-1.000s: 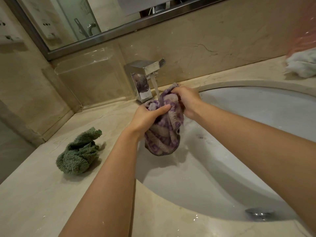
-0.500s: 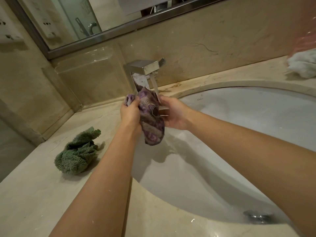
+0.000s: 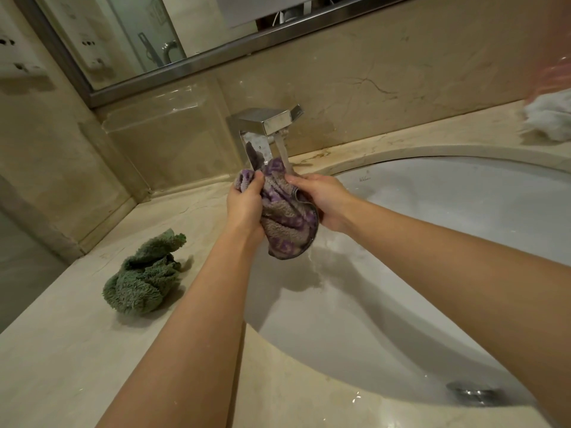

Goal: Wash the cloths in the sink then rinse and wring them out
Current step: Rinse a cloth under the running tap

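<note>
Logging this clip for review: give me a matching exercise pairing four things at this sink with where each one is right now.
Things:
1. purple patterned cloth
2. shaggy green cloth
3. fluffy white cloth
4. round metal drain

Places:
A. on the counter, far right
B. at the bottom of the white basin
C. gripped by the left hand and right hand under the chrome tap
D. on the counter left of the basin

Pairs: 1-C, 2-D, 3-A, 4-B
</note>
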Tool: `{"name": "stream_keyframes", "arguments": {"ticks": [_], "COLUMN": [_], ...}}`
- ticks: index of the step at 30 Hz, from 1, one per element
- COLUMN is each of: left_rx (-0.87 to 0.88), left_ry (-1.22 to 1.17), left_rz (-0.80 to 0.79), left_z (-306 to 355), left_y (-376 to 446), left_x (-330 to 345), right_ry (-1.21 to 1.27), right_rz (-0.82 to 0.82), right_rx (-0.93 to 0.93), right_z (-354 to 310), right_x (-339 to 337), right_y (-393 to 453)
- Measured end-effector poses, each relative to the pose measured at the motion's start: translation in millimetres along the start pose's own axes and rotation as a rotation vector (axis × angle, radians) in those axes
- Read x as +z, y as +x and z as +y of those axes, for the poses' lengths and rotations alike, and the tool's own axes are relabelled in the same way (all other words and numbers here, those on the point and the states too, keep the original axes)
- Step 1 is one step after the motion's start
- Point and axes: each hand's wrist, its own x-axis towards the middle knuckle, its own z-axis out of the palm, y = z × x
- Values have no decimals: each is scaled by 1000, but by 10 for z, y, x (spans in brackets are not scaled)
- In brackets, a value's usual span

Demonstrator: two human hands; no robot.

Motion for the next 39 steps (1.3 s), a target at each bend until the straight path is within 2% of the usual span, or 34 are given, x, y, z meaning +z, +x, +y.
{"name": "stream_keyframes", "arguments": {"ticks": [4,7,10,12,15,18,21,25,31,39], "left_rx": [-6,-69,-249,-308,-343,-310,-243,-157,-55,-48], "left_ry": [30,143,259,373,473,420,333,317,428,435], "left_rz": [15,-7,-197,-323,-392,-347,-228,-114,31,-14], "left_z": [-16,-12,19,-6,-32,-37,-64,-62,-84,-77], "left_y": [15,-29,-139,-168,-156,-120,-99,-48,-5,-52], "left_x": [-6,14,57,67,64,72,81,58,44,78], "right_ry": [4,13,112,196,264,240,157,203,133,90], "right_rz": [47,101,140,129,112,101,114,116,101,38], "right_rx": [-62,-80,-65,-76,-82,-56,-24,26,40,68], "right_z": [-7,-16,-54,-85,-122,-130,-132,-126,-103,-107], "right_x": [24,8,-58,-109,-130,-104,-72,-63,-55,-117], "right_y": [17,32,39,49,52,48,51,25,20,6]}}
